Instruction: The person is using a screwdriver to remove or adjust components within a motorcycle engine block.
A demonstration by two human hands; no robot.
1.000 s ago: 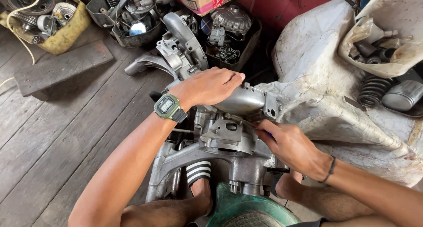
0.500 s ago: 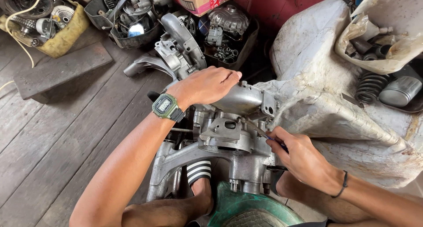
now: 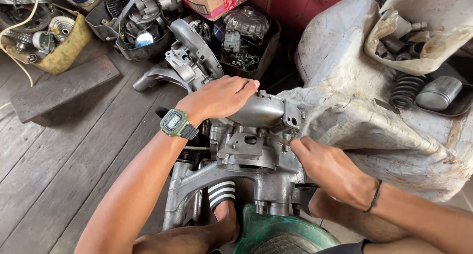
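A grey metal engine casing (image 3: pixel 256 135) stands on the wooden floor between my legs. My left hand (image 3: pixel 219 97), with a green digital watch on the wrist, lies palm down on the casing's rounded top and grips it. My right hand (image 3: pixel 327 168) is at the casing's right side, its fingertips pinched against a small fitting near the flange; what it pinches is too small to tell. My foot in a striped sandal (image 3: pixel 220 195) rests against the casing's lower arm.
A green basin (image 3: pixel 281 237) sits at the bottom edge. A dirty white sack (image 3: pixel 354 106) bulges at the right, with springs and a metal can (image 3: pixel 438 92) behind it. Engine parts (image 3: pixel 192 57), a yellow tub of parts (image 3: pixel 59 52) and a wooden plank (image 3: pixel 64 86) lie at the back.
My right hand has shifted up and left along the casing's right side, closer to the flange. My left hand has stayed on top of the casing.
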